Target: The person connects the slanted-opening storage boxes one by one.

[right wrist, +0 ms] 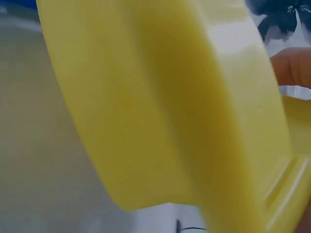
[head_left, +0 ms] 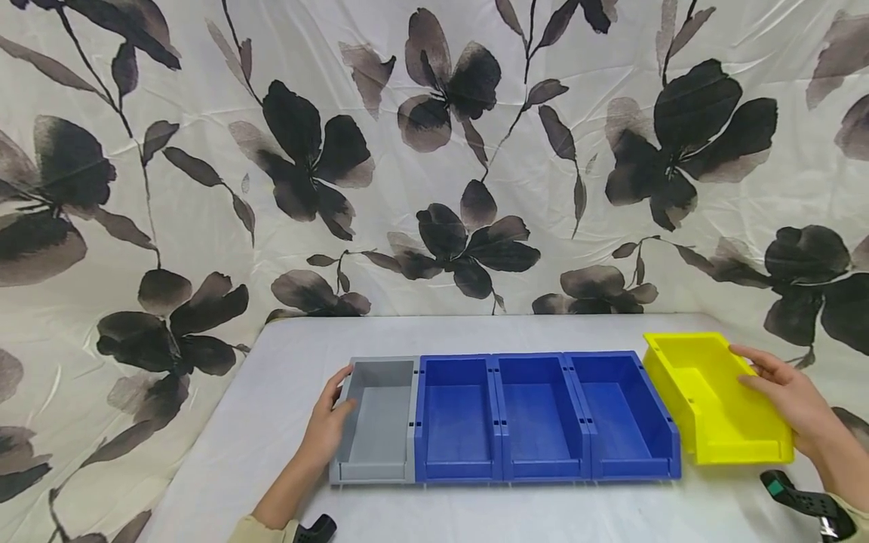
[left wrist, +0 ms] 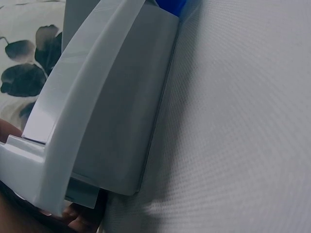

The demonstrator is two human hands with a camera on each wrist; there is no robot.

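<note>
In the head view my left hand (head_left: 321, 431) grips the left wall of a grey storage bin (head_left: 379, 415), thumb over the rim. The grey bin's side and front lip (left wrist: 87, 97) fill much of the left wrist view. Three blue storage bins (head_left: 458, 411) stand side by side against it in one row. My right hand (head_left: 790, 400) holds a yellow storage bin (head_left: 726, 403) by its right wall, thumb inside. The yellow bin sits tilted at the row's right end, seemingly raised; whether it touches the last blue bin (head_left: 621, 407) I cannot tell. Its wall (right wrist: 146, 107) looms close in the right wrist view.
A white-covered table (head_left: 299, 347) lies under the bins. Behind it hangs a pale cloth (head_left: 387, 188) with dark flower prints. Dark wrist straps (head_left: 808, 501) show at both wrists.
</note>
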